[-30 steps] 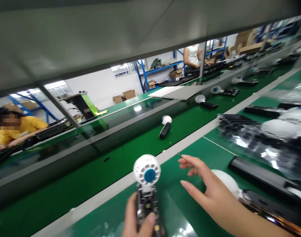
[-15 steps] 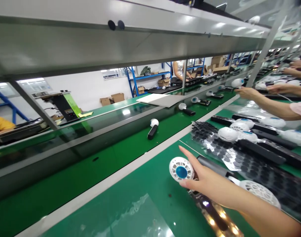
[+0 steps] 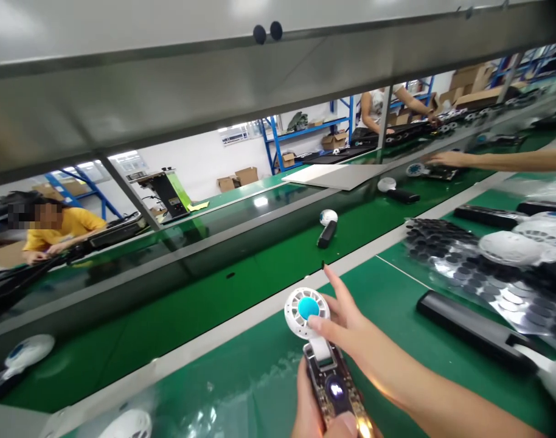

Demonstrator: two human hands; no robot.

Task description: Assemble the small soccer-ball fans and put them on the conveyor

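A: On the near side of the pale rail (image 3: 214, 336), what does the person hold?

B: A handheld fan (image 3: 321, 350), above the green mat (image 3: 387, 292), with its round head near the rail. The left hand (image 3: 305, 410) is closed around the handle. The right hand (image 3: 348, 319) pinches the head between thumb and bent fingers; its index finger is stretched toward the rail, with a small dark piece (image 3: 322, 264) at the tip, too small to name.

A: How can this be done well?

B: It seems wise that the left hand carries the weight, and that the right thumb presses only lightly, because the bare circuit board (image 3: 321, 383) looks delicate. How firm each grip is, one cannot tell.

A: And which way does the fan point?

B: Its head points toward the rail, the blue disc (image 3: 308, 308) facing up to the person. The long axis runs across the rail's direction, handle end away from it.
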